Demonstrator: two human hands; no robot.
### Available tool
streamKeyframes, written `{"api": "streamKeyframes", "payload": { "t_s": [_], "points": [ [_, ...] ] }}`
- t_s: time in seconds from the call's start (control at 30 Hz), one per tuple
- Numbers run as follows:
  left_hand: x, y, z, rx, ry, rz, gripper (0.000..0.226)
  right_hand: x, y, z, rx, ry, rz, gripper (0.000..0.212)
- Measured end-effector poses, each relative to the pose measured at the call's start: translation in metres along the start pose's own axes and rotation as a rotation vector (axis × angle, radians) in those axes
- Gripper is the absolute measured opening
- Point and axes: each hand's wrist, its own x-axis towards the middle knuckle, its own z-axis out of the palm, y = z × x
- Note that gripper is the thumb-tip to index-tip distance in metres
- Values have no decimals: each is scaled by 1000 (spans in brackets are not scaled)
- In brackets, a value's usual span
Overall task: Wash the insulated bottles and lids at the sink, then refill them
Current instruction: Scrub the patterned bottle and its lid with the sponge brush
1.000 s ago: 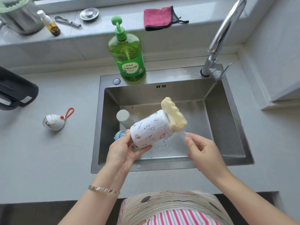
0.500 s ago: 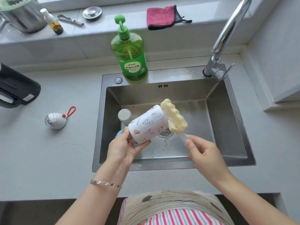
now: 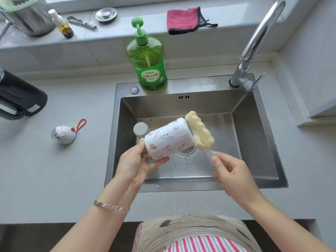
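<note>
Head view. Grips the printed white bottle [image 3: 169,139] in the left hand [image 3: 134,164], fingers and thumb curled round the end with the bare metal neck. Holds it tilted above the sink [image 3: 254,142], neck down toward the body, base up and to the right, roughly over the drain [image 3: 187,150]. Pinches the clear handle of the yellow sponge brush [image 3: 200,131] in the right hand [image 3: 234,171], thumb and forefinger closed on the handle, remaining fingers curled loosely beneath. Lays the wavy sponge head flat against the bottle's base, touching it.

Inside the basin, just behind the left hand: a second bottle [image 3: 140,128], pale and upright, partly hidden by the held one. On the grey counter [image 3: 54,179], well to the left of the sink: a rounded white lid [image 3: 63,134] with a red loop, lying on its side. Further left, at the frame edge: a black kettle [image 3: 18,99].

On the sink's back rim: a green dish soap bottle [image 3: 147,66] with a pump top, and at the right corner a chrome faucet [image 3: 254,40] arching out of frame. On the ledge behind: a pink cloth [image 3: 183,20], a metal sink plug [image 3: 106,14], a metal peeler [image 3: 81,22], a small spray bottle [image 3: 61,24] and a steel pot [image 3: 23,15]. Around the left wrist: a silver bracelet [image 3: 111,206].
</note>
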Motion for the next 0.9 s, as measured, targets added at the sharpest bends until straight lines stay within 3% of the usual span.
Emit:
{"api": "streamKeyframes", "payload": {
  "t_s": [0.33, 0.53, 0.73, 0.9],
  "points": [
    [1, 9, 1, -60, 27, 23, 26, -7, -1, 6, 43, -14, 71, 29],
    [-9, 10, 3, 415, -106, 149, 27, 20, 6, -7, 76, 64, 264, 18],
    [-10, 19, 13, 827, -275, 267, 21, 19, 0, -7, 107, -303, 320, 39],
    [-6, 26, 21, 903, -323, 224, 22, 20, 6, 0, 141, -307, 335, 50]
  ]
}}
